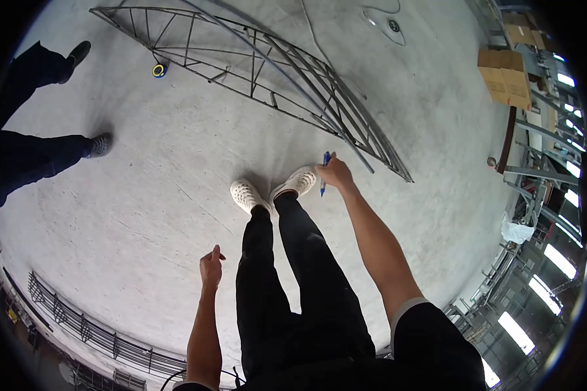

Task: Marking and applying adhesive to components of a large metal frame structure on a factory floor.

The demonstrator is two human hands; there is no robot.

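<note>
From where I stand, the right hand (336,173) has a blue-and-pale marker pen (323,185) pinched between thumb and fingers, out in front of the body and above the floor (443,163), near one of the white shoes (302,182). That pen should be light and stiff, its smooth barrel perhaps a little slippery; I'd take it round the middle, clear of both blue ends, though I can't tell from here whether it is capped. The left hand (212,267) hangs lower, fingers loosely curled; nothing shows in it, but I can't make out how far it is closed

Beyond the shoes lies a tapering steel truss (253,67), with a long metal bar (293,89) slanting across it. I'd judge the truss heavy and rigid, awkward at its length, best held by the outer rails at two well-separated places, with the thin webbing left alone. Just beside its edge sits what looks like a yellow-and-blue tape measure (159,70); further left stand a co-worker's dark-trousered legs (36,153)
</note>
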